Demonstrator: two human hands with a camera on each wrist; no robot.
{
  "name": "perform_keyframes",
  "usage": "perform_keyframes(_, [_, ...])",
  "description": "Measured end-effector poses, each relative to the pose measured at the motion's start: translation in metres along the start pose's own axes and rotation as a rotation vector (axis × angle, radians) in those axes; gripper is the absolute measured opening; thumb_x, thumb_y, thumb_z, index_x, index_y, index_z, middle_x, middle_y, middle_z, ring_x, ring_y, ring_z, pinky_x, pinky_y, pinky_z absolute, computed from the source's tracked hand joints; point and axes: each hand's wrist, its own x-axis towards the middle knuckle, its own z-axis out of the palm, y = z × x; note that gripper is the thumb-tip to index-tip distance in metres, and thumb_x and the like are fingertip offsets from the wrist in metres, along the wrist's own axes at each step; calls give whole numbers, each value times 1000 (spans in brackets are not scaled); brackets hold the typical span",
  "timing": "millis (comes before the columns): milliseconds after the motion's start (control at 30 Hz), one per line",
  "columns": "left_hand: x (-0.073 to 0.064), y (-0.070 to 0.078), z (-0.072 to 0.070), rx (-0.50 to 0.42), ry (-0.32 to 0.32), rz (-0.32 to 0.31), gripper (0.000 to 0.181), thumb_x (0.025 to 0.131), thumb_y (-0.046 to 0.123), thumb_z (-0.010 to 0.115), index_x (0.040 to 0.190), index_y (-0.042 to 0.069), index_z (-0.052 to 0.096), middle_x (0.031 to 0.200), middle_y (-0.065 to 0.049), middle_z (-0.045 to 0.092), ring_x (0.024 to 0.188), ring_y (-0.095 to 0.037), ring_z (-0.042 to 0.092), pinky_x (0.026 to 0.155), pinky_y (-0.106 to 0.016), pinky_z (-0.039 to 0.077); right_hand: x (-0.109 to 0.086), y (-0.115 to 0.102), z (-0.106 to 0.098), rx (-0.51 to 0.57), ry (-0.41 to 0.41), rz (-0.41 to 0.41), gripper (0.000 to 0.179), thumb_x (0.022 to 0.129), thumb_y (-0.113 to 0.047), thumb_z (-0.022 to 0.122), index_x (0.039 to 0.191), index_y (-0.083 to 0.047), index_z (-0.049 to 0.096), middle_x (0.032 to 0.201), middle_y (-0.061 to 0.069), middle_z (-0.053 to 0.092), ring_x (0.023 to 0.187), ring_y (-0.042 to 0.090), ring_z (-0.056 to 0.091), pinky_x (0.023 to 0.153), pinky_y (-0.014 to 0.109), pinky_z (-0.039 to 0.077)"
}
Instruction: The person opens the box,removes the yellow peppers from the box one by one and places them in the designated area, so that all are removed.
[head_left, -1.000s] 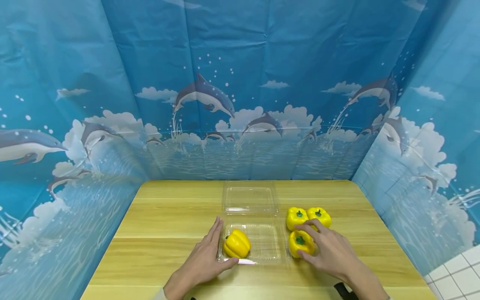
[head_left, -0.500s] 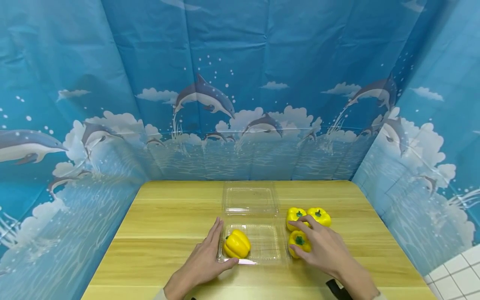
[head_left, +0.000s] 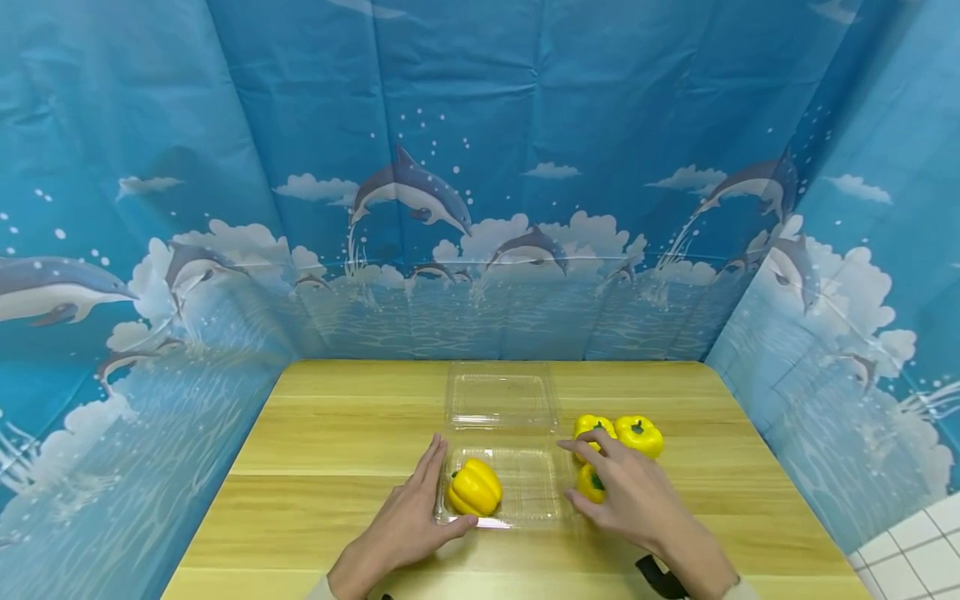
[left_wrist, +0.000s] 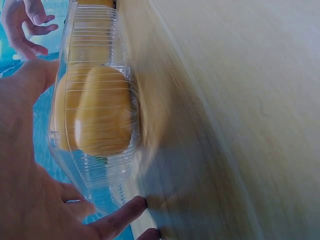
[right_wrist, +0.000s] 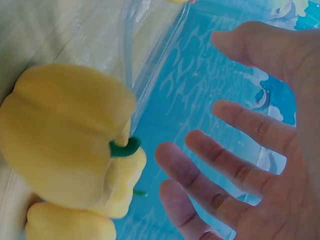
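Note:
A clear plastic clamshell container (head_left: 536, 487) lies unfolded on the table. One yellow bell pepper (head_left: 476, 488) is on its side in the left half of its base, stem to the left. My left hand (head_left: 405, 512) spreads round the base's near left corner, fingers along the left side and thumb at the front edge. Over the peppers right of the container hovers my right hand (head_left: 626, 492), fingers apart and holding nothing. The nearest pepper (right_wrist: 65, 135) stands stem up in the right wrist view, partly hidden by this hand in the head view.
Behind that pepper stand two more yellow peppers, one at the right (head_left: 639, 437) and one at the left (head_left: 587, 426). The container's clear lid (head_left: 501, 398) lies flat toward the back. A blue dolphin-print curtain (head_left: 480, 317) surrounds the wooden table (head_left: 322, 442).
My right hand has drawn off the nearest pepper and shifted left toward the container, covering more of that pepper. My left hand and the pepper in the container stay put.

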Motion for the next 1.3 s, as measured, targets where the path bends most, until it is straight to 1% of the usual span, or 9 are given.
perform_keyframes(200, [-1,1,-1,-4,-2,0,129,99,82,75,189,11,16,199,-11,8,158,-56,58,118,-84,53,7,-9,5,22,-15,-31,65,92,-44,99,151,-31,76,136,-1,75,79,3,61,58,18,43])
perform_keyframes(400, [-2,2,-1,-17,-9,-4,129,99,83,74,189,10,16,199,-11,9,159,-57,57,118,-86,52,13,-18,11,67,-26,-70,65,93,-40,99,153,-29,75,139,1,75,89,12,72,65,22,51])
perform_keyframes(500, [-2,2,-1,-14,-7,-4,129,99,83,74,189,11,16,199,-11,9,158,-58,58,117,-86,53,17,-22,14,83,-39,-87,64,95,-40,97,154,-29,74,139,3,75,88,12,70,64,22,51])
perform_keyframes(667, [-2,1,0,2,5,7,130,99,83,75,188,9,17,199,-13,11,153,-58,63,115,-84,56,23,-28,18,80,-47,-110,64,96,-42,96,155,-28,74,137,2,75,90,11,69,67,23,53])
perform_keyframes(733, [-2,1,0,6,8,11,130,98,83,75,188,9,17,199,-13,11,151,-58,64,114,-83,57,26,-30,20,76,-43,-117,64,96,-43,96,154,-27,74,138,2,75,93,13,71,69,24,55])
perform_keyframes(900, [-2,1,0,3,4,9,131,98,83,75,188,8,17,199,-14,11,152,-58,63,115,-83,56,33,-36,22,101,-48,-114,65,95,-42,97,154,-26,74,138,3,75,99,16,72,68,23,55])
perform_keyframes(1000, [-2,1,0,4,4,11,130,98,83,75,188,8,17,199,-14,11,152,-57,63,115,-82,57,36,-40,24,126,-71,-107,66,96,-42,97,155,-26,74,139,4,74,102,18,73,69,23,56])
perform_keyframes(1167, [-2,1,0,11,7,14,131,98,84,74,188,8,17,199,-14,11,149,-56,66,114,-80,59,42,-46,27,147,-121,-112,66,99,-43,94,158,-25,71,141,5,73,108,22,76,77,31,64])
perform_keyframes(1300, [-2,1,-1,16,3,18,131,99,85,74,188,8,17,199,-14,11,143,-54,71,112,-77,61,47,-49,30,179,-155,-113,67,100,-43,93,160,-24,70,142,4,72,109,21,76,80,33,65])
